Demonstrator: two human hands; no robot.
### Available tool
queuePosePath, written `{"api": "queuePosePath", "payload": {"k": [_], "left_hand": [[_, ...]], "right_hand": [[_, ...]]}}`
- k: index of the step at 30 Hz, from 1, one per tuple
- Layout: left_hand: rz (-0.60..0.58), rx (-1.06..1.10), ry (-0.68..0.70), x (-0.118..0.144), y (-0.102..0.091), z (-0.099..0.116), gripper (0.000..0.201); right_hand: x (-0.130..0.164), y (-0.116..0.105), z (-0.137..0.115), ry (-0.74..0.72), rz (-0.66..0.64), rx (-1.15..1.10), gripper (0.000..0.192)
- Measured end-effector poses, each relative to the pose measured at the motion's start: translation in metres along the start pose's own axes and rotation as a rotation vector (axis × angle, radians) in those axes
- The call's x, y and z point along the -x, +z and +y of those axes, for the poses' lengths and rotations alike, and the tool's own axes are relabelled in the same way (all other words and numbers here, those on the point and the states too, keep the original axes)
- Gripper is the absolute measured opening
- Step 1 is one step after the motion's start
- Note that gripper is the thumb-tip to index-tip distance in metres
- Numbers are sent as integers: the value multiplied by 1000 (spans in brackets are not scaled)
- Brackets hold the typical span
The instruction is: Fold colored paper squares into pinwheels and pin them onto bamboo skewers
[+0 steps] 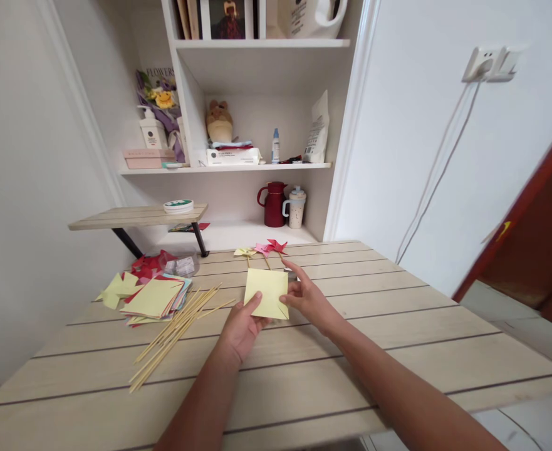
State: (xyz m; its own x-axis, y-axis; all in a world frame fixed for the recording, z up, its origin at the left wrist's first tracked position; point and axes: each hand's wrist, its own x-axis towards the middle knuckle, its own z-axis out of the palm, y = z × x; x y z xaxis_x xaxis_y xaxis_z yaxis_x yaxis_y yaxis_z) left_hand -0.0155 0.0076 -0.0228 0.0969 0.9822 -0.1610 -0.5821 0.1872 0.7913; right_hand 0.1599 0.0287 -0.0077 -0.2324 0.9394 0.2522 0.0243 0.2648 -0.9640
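Between my two hands a square of yellow paper is held up above the table, with cut or crease lines near its corners. My left hand grips its lower left part, thumb on top and fingers underneath. At its right edge, my right hand pinches the paper between thumb and fingers, index finger stretched upward. Just behind the paper lie paper pinwheels on sticks: a yellow pinwheel, a pink pinwheel and a red pinwheel.
Left of my hands lie several thin wooden sticks and a stack of coloured paper. Behind them are red paper pieces and a clear plastic box. A small raised shelf stands at the back left. A red jug and a cup stand behind the table.
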Motion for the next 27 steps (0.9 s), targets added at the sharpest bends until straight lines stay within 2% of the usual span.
{"api": "queuePosePath", "payload": {"k": [3, 7, 10, 12, 17, 27], "left_hand": [[-1, 8, -2, 0, 0, 0, 25], [-13, 20, -5, -1, 0, 0, 29], [-9, 27, 3, -2, 0, 1, 29], [-13, 33, 5, -1, 0, 1, 27], [-27, 31, 9, 1, 2, 3, 26], [-120, -62, 22, 4, 4, 0, 32]], "right_hand": [[-1, -3, 2, -95, -13, 171, 86], [-1, -5, 3, -327, 48, 397, 72], [1, -3, -2, -462, 29, 494, 51], [3, -1, -6, -501, -6, 518, 34], [3, 0, -6, -429, 8, 430, 3], [1, 0, -3, -314, 46, 347, 10]]}}
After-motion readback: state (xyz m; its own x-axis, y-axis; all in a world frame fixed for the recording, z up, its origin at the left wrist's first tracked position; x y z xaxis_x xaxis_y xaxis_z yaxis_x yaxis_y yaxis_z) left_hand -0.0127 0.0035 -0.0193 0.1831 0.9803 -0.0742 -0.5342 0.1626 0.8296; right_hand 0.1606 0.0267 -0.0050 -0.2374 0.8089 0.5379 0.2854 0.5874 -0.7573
